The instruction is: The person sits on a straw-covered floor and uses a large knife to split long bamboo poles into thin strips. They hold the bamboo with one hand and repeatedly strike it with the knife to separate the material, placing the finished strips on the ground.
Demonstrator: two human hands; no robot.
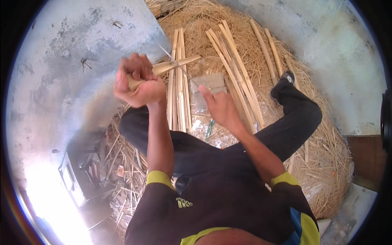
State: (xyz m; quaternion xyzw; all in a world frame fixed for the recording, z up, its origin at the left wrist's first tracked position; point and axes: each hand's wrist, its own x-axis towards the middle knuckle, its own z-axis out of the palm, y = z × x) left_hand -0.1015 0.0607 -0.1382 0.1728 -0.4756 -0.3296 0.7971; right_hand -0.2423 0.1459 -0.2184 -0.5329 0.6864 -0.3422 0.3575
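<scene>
Raised at the left, my left hand (141,83) is closed around a pale bamboo strip (181,63), whose tapered end points right. My right hand (222,109) is closed on a knife, its handle mostly hidden in the fist. The thin knife blade (185,72) slants up and left and crosses the strip in view; motion blurs it, so I cannot tell whether it touches. Below, split bamboo strips (179,92) lie side by side on the floor behind my left hand. Another group of long strips (241,77) lies beyond my right hand.
A grey block (209,83) sits between the strip groups, with a small green object (210,127) nearer me. Straw-like shavings (200,18) cover the floor. Round poles (265,51) lie at the far right. Pale walls (94,49) stand close on both sides.
</scene>
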